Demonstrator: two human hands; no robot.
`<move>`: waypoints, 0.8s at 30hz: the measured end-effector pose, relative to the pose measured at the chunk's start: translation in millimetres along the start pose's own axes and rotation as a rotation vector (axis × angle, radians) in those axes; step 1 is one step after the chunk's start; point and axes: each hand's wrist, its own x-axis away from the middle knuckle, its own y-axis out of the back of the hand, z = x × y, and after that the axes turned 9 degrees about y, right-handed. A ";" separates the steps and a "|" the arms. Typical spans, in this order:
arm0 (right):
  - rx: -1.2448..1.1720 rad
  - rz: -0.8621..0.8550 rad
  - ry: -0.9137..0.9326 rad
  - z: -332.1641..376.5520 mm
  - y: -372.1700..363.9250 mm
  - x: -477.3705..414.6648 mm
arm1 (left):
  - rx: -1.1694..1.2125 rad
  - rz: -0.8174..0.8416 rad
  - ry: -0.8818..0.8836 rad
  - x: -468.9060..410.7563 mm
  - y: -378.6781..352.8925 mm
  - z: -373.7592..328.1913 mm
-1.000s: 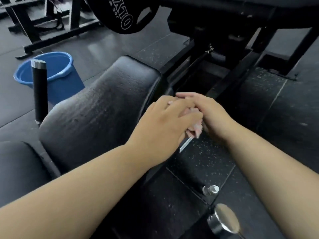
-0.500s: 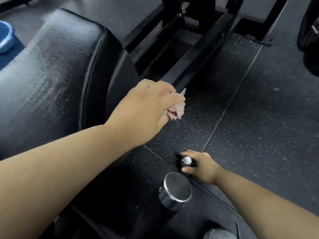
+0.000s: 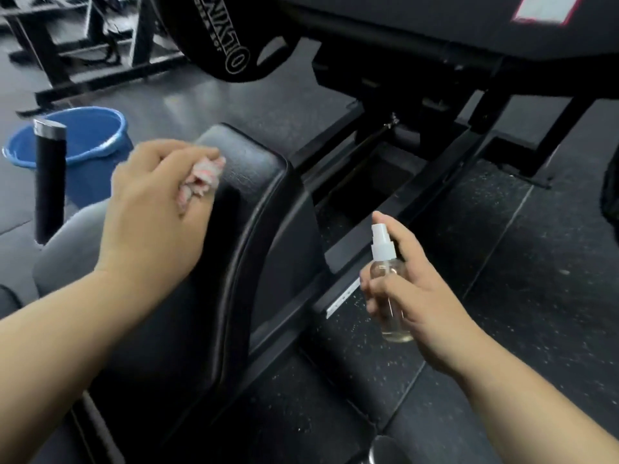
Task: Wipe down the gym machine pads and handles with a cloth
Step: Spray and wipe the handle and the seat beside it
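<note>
Head view: left hand (image 3: pixel 150 212) is seen at 9 o'clock of frame centre, fingers curled round a bunched pink-and-white cloth (image 3: pixel 201 179). Cloth is pressed to the upper face of the black pad (image 3: pixel 261 202), close to its top corner; the forearm is laid across the pad's lower part.

Right hand (image 3: pixel 412 296) is seen at 4 o'clock of centre, wrapped round a small clear spray bottle (image 3: pixel 383 259). Bottle is held upright with its white pump head on top, off the floor (image 3: pixel 502 262), at 3 o'clock of the pad and apart from it. Index finger is raised beside the pump head; contact with it cannot be told. Nozzle direction cannot be told either.

Blue bucket (image 3: pixel 83 139) is seen on the floor at 10 o'clock of the left hand, partly hidden by a black upright handle (image 3: pixel 48 182) with a chrome cap. Handle is untouched, well apart from the cloth.

Black weight plate (image 3: pixel 227 38) with white lettering is seen at 12 o'clock, top edge of frame. Black steel machine frame (image 3: pixel 435 162) is seen running behind the pad from 12 to 2 o'clock. Floor is black rubber tile, speckled, with seams showing
</note>
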 end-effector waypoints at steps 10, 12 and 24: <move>0.260 0.070 0.151 12.1 -65.7 -23.9 | 0.023 0.115 0.126 22.0 -1.9 20.3; 0.360 0.022 0.198 10.7 -74.9 -30.4 | 0.039 0.108 0.144 21.1 -3.0 21.4; 0.660 0.068 0.319 -15.7 -84.5 -6.3 | 0.052 0.113 0.159 21.8 -4.3 26.7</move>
